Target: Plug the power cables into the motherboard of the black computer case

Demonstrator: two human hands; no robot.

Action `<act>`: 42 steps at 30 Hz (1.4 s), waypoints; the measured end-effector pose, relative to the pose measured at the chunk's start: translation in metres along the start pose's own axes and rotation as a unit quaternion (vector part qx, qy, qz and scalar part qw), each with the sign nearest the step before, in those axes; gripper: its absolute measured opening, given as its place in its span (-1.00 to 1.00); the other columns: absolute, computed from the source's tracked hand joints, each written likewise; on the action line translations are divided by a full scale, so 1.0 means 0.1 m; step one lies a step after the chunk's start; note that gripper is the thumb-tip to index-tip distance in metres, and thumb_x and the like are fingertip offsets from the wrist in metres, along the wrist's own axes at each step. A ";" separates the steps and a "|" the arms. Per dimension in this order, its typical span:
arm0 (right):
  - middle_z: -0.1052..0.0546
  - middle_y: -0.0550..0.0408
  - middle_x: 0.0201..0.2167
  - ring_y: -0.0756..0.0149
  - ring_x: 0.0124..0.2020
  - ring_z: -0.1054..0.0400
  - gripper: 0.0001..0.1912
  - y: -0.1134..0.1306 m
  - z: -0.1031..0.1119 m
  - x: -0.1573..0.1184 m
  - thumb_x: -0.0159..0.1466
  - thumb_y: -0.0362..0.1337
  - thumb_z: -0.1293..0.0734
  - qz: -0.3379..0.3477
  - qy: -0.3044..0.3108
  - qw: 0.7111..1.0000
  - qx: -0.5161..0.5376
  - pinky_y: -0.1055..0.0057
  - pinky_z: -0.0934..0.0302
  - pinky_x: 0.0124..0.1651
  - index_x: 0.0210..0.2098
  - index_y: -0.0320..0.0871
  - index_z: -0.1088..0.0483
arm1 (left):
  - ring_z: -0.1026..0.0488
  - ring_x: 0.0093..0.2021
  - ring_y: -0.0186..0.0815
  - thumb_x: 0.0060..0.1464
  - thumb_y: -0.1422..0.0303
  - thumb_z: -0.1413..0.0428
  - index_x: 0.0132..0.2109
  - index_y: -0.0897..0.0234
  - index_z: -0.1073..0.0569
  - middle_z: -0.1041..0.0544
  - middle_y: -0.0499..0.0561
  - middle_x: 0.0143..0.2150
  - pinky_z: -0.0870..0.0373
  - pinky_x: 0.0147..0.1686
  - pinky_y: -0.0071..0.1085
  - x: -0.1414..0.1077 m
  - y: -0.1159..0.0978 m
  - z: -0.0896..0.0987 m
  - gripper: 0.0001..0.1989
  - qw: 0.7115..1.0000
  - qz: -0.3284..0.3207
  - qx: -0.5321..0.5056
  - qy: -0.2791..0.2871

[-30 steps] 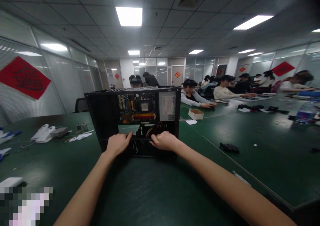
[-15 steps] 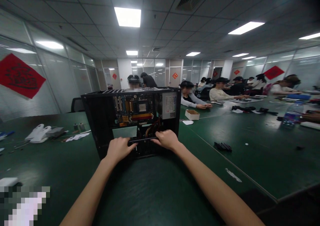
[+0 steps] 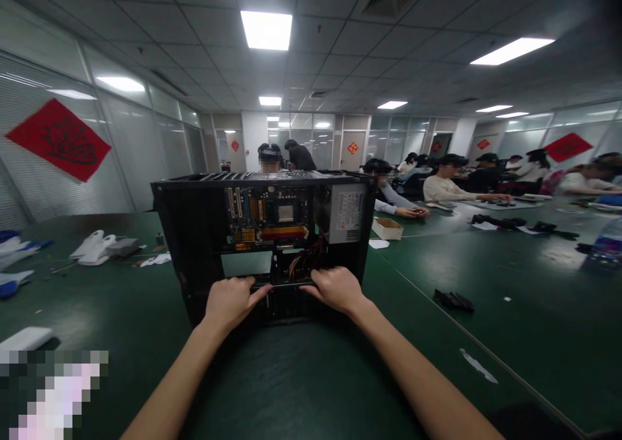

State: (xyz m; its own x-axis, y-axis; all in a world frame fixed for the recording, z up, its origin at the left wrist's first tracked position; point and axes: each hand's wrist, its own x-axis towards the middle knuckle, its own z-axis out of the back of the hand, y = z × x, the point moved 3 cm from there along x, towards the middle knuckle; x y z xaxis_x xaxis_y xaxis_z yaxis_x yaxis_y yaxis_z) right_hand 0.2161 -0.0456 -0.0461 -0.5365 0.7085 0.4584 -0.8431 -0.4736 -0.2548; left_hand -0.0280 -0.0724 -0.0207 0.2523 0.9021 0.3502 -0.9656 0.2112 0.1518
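Note:
An open black computer case (image 3: 170, 232) stands on the green table in front of me, its open side facing me. Inside it sit a motherboard (image 3: 253, 212) with a bare processor square, a silver power supply (image 3: 347, 213) and bundled cables (image 3: 300, 265). A thin dark crossbar (image 3: 286, 286) runs across the case's open side. My left hand (image 3: 230, 304) is closed on the bar's left part, thumb along its front. My right hand (image 3: 337, 291) closes on the right part the same way. The fingertips of both hands are hidden behind the bar.
On the green table (image 3: 291, 375), a small open box (image 3: 387, 229) stands beyond the case at right. A black crumpled item (image 3: 453, 300) and a white scrap (image 3: 479, 365) lie to the right. White plastic bags (image 3: 94, 248) are at left. Several people sit along the far side.
The case looks larger and nearer, and its open side faces me more squarely. Both hands have kept their grip on the bar. My view has turned slightly left.

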 end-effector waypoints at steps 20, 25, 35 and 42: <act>-0.62 -0.13 -0.41 0.11 -0.39 -0.56 -0.32 0.12 0.08 0.07 0.40 0.22 -0.02 0.029 -0.006 0.998 0.062 0.42 -0.20 -0.45 -0.27 -0.21 -0.48 | -0.58 -0.25 0.07 0.27 0.04 0.31 -0.05 0.25 -0.63 -0.64 0.26 -0.24 -0.36 -0.39 -0.21 -0.12 0.12 0.08 -0.33 0.997 0.064 0.004 0.034; -0.62 -0.18 -0.37 0.05 -0.32 -0.56 -0.26 0.17 0.21 0.08 0.37 0.27 -0.01 -0.011 0.025 0.995 0.098 0.32 -0.32 -0.32 -0.21 -0.24 -0.49 | -0.58 -0.22 0.10 0.27 0.06 0.33 -0.01 0.25 -0.62 -0.64 0.27 -0.20 -0.37 -0.38 -0.18 -0.11 0.09 0.12 -0.33 0.997 0.062 0.009 0.038; -0.54 -0.30 0.03 -0.04 0.01 -0.49 -0.43 0.61 0.39 0.79 0.28 0.04 -0.28 -0.067 0.172 0.924 0.335 0.21 -0.40 -0.06 0.10 -0.27 -0.40 | -0.58 -0.15 0.07 0.29 0.07 0.28 -0.04 0.19 -0.60 -0.65 0.18 -0.12 -0.43 -0.27 -0.16 -0.11 0.05 0.14 -0.40 0.992 0.115 -0.046 -0.013; -0.58 -0.09 -0.01 0.13 0.05 -0.46 -0.72 0.42 0.29 0.92 0.25 -0.32 -0.29 -0.079 0.085 0.881 0.459 0.32 -0.32 0.04 -0.06 -0.18 -0.49 | -0.54 0.03 -0.07 0.11 0.16 0.11 0.12 0.32 -0.49 -0.58 0.15 0.07 -0.44 0.07 -0.23 0.35 0.10 0.35 -0.44 0.975 0.042 -0.220 -0.011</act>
State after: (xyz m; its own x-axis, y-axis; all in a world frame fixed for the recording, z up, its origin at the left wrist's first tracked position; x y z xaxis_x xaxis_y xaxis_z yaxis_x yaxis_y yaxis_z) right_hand 0.1321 -0.0155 0.0101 -0.4791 0.8345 0.2722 -0.5654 -0.5306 0.6315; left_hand -0.0268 -0.0514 0.0251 0.1681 0.9157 0.3650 -0.9151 0.2826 -0.2877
